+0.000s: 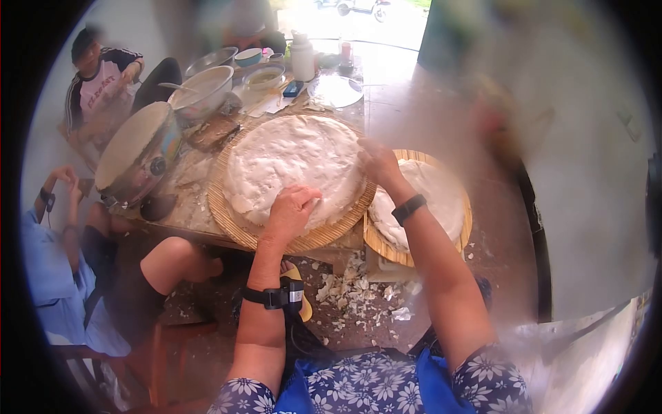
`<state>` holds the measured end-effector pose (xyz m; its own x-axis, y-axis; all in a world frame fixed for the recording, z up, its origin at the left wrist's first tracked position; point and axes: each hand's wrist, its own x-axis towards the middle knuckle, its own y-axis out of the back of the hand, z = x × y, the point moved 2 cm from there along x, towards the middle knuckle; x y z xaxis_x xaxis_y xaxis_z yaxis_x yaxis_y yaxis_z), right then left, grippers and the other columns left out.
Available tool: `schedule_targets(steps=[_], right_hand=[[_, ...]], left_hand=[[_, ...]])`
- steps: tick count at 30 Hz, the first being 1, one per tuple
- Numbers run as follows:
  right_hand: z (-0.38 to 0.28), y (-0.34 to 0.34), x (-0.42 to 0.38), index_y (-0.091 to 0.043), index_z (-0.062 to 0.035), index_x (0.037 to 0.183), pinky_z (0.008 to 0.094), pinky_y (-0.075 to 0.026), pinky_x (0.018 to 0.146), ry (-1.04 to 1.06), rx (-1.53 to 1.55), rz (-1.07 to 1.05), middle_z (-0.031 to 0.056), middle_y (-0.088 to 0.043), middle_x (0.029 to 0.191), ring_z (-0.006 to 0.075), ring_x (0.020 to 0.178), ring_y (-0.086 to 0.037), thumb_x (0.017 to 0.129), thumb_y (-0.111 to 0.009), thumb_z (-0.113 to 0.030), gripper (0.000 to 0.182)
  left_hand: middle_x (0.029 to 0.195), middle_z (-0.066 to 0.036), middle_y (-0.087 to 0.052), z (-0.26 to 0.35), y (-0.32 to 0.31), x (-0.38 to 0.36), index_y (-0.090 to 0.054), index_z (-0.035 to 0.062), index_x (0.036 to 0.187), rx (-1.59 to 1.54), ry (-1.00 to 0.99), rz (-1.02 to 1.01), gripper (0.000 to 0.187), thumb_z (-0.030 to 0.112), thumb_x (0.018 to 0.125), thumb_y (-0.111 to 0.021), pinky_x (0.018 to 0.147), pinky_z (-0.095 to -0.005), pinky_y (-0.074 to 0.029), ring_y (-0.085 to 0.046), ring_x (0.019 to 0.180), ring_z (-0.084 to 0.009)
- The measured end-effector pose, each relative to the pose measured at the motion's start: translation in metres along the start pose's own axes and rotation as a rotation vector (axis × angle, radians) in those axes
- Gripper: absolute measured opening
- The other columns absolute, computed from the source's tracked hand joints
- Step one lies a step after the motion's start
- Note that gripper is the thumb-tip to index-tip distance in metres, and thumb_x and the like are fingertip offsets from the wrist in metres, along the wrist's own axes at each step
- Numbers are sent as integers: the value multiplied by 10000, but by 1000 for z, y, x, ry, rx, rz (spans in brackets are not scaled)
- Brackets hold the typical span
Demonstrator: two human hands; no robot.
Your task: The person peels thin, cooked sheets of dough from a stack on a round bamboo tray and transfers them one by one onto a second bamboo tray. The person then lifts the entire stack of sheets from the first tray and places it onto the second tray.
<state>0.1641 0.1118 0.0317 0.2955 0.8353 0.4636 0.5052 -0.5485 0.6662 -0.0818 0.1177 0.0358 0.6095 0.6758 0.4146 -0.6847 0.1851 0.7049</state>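
A broad white sheet that looks like dough (293, 162) covers most of a round slatted bamboo tray (227, 214) on the table. My left hand (293, 209) is over the near part of the sheet, its fingers curled and pressed together; whatever they hold, if anything, is hidden. At the sheet's right edge my right hand (379, 164) has its fingers bent inward, and I cannot see what is between them. Below my right wrist, a second, smaller bamboo tray (466, 221) bears another white sheet (424, 200).
On the table's left stand a large round pan (131, 148) and a big bowl (203, 93). A white bottle (302, 58), a blue box (293, 88) and a plate (336, 90) lie farther back. Two people sit at left. White flakes (358, 290) litter the floor.
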Motion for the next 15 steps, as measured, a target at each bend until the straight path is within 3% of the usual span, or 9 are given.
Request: schedule_targets(steps=[5,11,15], right_hand=[[3,-6,1,-631,-92,1029,384,-461,837,-25,-101,-197,169,-627,1016,327,953,-589,832,-508,-171,246],[8,1,-3,-654,-78,951,370,-470,799,-40,-35,-217,160,-645,935,319,903,-606,826,-513,-168,208],[37,38,-32,-653,-48,917,331,-472,719,-226,211,111,134,-658,828,254,790,-626,811,-548,-141,176]], left_hand=[[928,-99,-638,1,-7,0,-664,89,887,50,-80,-35,136,65,775,-591,866,-367,-435,-567,959,-289],[917,-98,-639,0,-9,0,-668,94,879,46,-83,-11,150,47,767,-580,862,-365,-438,-568,951,-287],[906,-104,-640,3,-7,1,-670,89,884,61,-52,-17,176,23,764,-560,862,-365,-438,-568,948,-289]])
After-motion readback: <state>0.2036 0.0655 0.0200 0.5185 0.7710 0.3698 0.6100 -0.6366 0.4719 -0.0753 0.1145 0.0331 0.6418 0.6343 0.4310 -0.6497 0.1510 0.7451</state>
